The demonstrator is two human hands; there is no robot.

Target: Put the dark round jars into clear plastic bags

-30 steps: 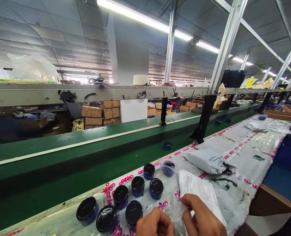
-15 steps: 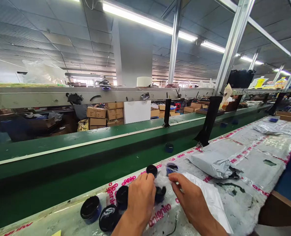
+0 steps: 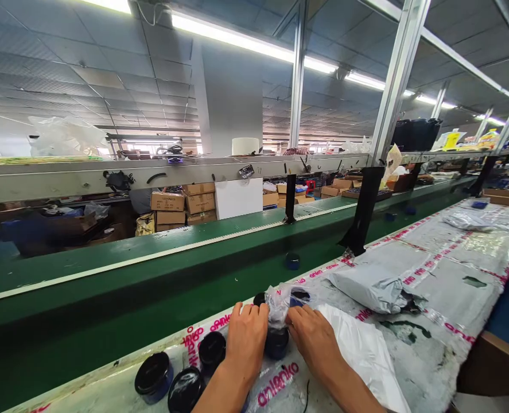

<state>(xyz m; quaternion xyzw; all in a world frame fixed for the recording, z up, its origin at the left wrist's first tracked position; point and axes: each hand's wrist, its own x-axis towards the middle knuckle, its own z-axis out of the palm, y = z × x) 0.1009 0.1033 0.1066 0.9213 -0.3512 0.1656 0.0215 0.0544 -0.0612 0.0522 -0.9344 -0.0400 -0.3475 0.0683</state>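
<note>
A crumpled clear plastic bag (image 3: pixel 277 305) is stretched between my two hands. The fingers of my left hand (image 3: pixel 248 338) are closed on its left side, and my right hand (image 3: pixel 313 332) pinches its right side. Directly below the bag, between my hands, is a dark round jar (image 3: pixel 276 344) with a blue body. Behind my fingers, another jar (image 3: pixel 299 296) and a black-topped jar (image 3: pixel 259 299) are partly hidden. Left of my left wrist stand several more: one jar (image 3: pixel 154 376) at the far left, a glossy one (image 3: pixel 186 390) and one jar (image 3: pixel 212 349) nearest my hand.
White flat bags (image 3: pixel 366 355) lie right of my right hand, with a torn white package (image 3: pixel 366 287) beyond. A green conveyor belt (image 3: pixel 172 304) runs behind the plastic-covered table (image 3: pixel 435 287), carrying a blue jar (image 3: pixel 292 261). A black-wrapped post (image 3: pixel 365 212) rises at the table's far edge.
My right hand has moved left, closer to my left hand, and its fingers have curled in. The bag has bunched up higher between them. The view has shifted slightly.
</note>
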